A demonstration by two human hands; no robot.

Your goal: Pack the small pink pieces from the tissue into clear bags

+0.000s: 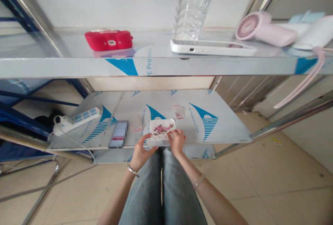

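My legs in blue jeans (161, 190) lie nearest the lens, knees pointing at the lower shelf (223, 127) of a steel rack covered in protective film.

My left hand (140, 152), a metal bracelet (133, 171) at its wrist, meets the near left corner of the white sheet (159, 138). Its grip is loosely closed, thumb on top and fingers curled below the edge. My right hand (177, 141) meets the near right edge of the same sheet. Its grip is narrowed to a pinch of the fingertips on the paper.

The white sheet rests at the front edge of the lower shelf, directly beyond my knees, and carries a cluster of small pink-red pieces (163, 127); what these are is too small to tell.

- Just behind the sheet, to its right: a small clear bag (179, 111) with reddish contents.
- Just left of the sheet: a second clear bag (136, 123), then a blurred flat item (118, 134).
- Well left of the sheet: a white power strip (78, 117) with its cable.

Above the sheet, on the upper shelf (65, 66): a red case (108, 40), a clear water bottle (194, 6), a white-cased phone (212, 47) lying flat and a pink handheld fan (262, 27).
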